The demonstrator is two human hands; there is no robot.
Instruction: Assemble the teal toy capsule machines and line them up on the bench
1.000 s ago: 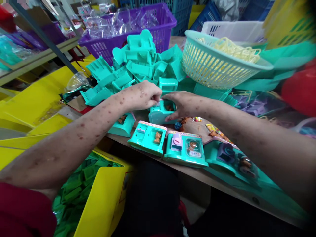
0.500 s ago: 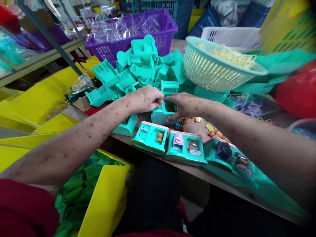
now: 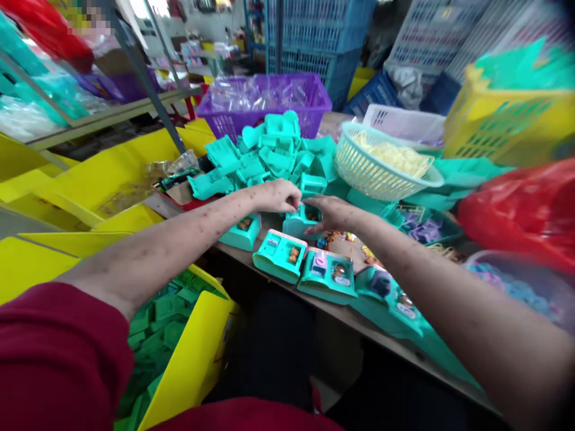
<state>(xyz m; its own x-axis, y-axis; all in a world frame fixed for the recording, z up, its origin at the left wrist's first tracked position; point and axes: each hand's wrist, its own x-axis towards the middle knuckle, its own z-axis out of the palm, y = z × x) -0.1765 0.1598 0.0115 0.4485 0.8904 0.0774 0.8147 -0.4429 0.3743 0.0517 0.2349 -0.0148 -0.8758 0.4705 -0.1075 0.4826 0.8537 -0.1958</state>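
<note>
My left hand (image 3: 278, 196) and right hand (image 3: 333, 214) both grip the teal toy piece (image 3: 300, 222), which sits on the bench (image 3: 341, 314) just before the teal parts pile (image 3: 269, 152).

The left hand (image 3: 278, 196) and right hand (image 3: 335, 214) cover most of the teal toy piece (image 3: 300, 222) between them, hiding whatever their fingertips pinch.

Purple basket (image 3: 309, 102) (behind), red bag (image 3: 521, 203)
</note>
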